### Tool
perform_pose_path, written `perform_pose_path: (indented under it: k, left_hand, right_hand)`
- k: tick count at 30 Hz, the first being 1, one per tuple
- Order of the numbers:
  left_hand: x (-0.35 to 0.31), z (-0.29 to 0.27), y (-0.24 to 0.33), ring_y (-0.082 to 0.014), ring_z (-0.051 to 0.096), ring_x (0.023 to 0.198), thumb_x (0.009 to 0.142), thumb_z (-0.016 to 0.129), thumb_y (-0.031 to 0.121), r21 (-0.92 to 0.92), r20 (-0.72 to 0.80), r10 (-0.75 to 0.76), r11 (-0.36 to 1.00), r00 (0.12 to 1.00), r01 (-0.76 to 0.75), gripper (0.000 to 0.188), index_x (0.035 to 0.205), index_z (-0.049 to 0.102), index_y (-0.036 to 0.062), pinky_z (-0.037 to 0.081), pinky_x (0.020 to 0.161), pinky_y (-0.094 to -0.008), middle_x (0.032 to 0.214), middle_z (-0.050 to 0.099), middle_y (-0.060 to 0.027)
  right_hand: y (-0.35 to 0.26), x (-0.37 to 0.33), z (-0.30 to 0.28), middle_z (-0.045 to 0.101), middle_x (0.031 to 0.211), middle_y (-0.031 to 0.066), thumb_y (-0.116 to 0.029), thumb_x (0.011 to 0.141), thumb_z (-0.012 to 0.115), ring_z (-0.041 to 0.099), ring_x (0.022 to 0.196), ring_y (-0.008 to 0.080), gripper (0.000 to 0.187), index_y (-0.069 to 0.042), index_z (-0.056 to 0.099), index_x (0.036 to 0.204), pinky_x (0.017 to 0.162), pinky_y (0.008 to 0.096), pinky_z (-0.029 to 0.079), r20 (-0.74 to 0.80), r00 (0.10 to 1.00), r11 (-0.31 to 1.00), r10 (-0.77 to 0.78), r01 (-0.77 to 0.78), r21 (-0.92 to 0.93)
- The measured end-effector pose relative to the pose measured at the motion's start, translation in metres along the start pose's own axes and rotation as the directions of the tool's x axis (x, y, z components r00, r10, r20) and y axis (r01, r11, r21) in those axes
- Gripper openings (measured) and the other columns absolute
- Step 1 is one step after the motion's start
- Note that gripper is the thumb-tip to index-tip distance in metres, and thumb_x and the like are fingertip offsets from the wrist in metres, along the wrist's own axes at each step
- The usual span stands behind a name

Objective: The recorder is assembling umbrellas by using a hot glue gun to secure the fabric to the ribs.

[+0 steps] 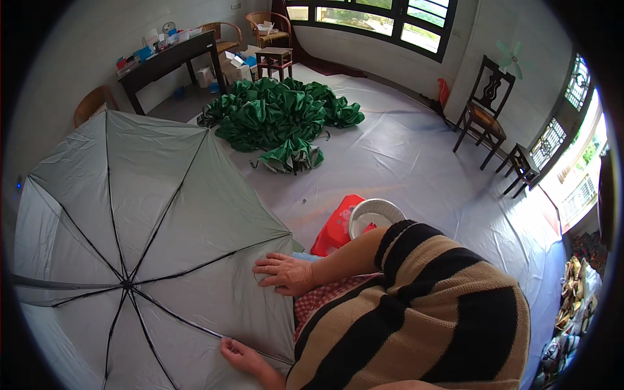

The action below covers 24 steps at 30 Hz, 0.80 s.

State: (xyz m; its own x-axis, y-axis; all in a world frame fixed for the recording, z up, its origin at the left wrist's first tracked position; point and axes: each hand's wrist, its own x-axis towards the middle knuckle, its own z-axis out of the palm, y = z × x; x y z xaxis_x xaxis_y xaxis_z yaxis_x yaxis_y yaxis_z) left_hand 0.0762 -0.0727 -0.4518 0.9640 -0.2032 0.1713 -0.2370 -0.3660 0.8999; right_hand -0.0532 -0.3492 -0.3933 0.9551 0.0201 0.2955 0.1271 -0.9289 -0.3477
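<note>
Open silver-grey umbrella [208,214], inside facing viewer, spread over L side of pale floor sheet [416,162], w/ dark ribs meeting at a central hub [127,284]. L hand [244,357], fingers curled, grasps one rib [179,314] nr the umbrella's lower R edge. R hand [283,273] lies flat on its R side, fingers extended, clutching nothing. Beyond R forearm [351,260]: red plastic item [335,224] & round white tub [377,211]. Crumpled green fabric heap [279,110] toward sheet's far L corner; dark wooden chair [486,119] nr its R edge.
</note>
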Motion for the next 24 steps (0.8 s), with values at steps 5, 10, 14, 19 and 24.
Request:
perform_pose_path:
  k: [5, 10, 14, 19, 24]
  left_hand:
    - [0.0004, 0.0023, 0.0042, -0.0271, 0.057, 0.088, 0.092, 0.049, 0.000, 0.131, -0.100, 0.171, 0.979, 0.980, -0.158, 0.024, 0.114, 0.058, -0.0029, 0.047, 0.072, -0.0348, 0.110, 0.058, -0.0173]
    - [0.0012, 0.0020, 0.0022, -0.0260, 0.056, 0.087, 0.091, 0.049, -0.001, 0.131, -0.083, 0.145, 0.982, 0.986, -0.133, 0.024, 0.114, 0.058, -0.0028, 0.045, 0.069, -0.0344, 0.112, 0.056, -0.0176]
    - [0.0015, 0.0028, -0.0017, -0.0269, 0.056, 0.089, 0.091, 0.049, -0.001, 0.083, -0.071, 0.169, 0.983, 0.983, -0.163, 0.025, 0.114, 0.057, -0.0030, 0.046, 0.071, -0.0353, 0.113, 0.056, -0.0183]
    - [0.0013, 0.0030, -0.0019, -0.0291, 0.057, 0.092, 0.090, 0.050, -0.001, 0.069, -0.063, 0.161, 0.985, 0.985, -0.157, 0.025, 0.114, 0.057, -0.0036, 0.047, 0.077, -0.0368, 0.114, 0.055, -0.0190]
    - [0.0005, 0.0026, -0.0023, -0.0310, 0.057, 0.096, 0.090, 0.050, -0.002, 0.055, -0.064, 0.186, 0.982, 0.981, -0.182, 0.026, 0.114, 0.057, -0.0039, 0.048, 0.081, -0.0378, 0.114, 0.055, -0.0194]
  right_hand:
    - [-0.0002, -0.0003, 0.0005, 0.042, 0.146, 0.0161, -0.021, 0.078, 0.070, 0.032, 0.142, 0.0331, 0.046, -0.013, 0.061, 0.122, 0.116, 0.0541, 0.024, 0.001, 1.000, 1.000, 0.002, -0.002, 0.002]
    - [-0.0002, 0.0003, 0.0005, 0.042, 0.146, 0.0161, -0.021, 0.078, 0.070, 0.032, 0.142, 0.0332, 0.046, -0.013, 0.061, 0.122, 0.116, 0.0543, 0.023, 0.002, 1.000, 1.000, 0.002, -0.002, 0.003]
    - [-0.0003, 0.0004, 0.0001, 0.042, 0.146, 0.0162, -0.021, 0.078, 0.069, 0.031, 0.142, 0.0334, 0.046, -0.013, 0.061, 0.122, 0.116, 0.0547, 0.023, -0.002, 1.000, 1.000, -0.001, 0.001, 0.002]
    - [-0.0009, -0.0003, -0.0006, 0.042, 0.146, 0.0161, -0.021, 0.078, 0.068, 0.031, 0.142, 0.0334, 0.045, -0.013, 0.061, 0.122, 0.116, 0.0546, 0.023, -0.001, 1.000, 1.000, 0.006, -0.006, -0.004]
    - [-0.0007, 0.0001, -0.0002, 0.042, 0.146, 0.0161, -0.020, 0.078, 0.068, 0.031, 0.142, 0.0334, 0.044, -0.013, 0.061, 0.121, 0.116, 0.0540, 0.023, -0.001, 1.000, 1.000, -0.002, 0.002, -0.003]
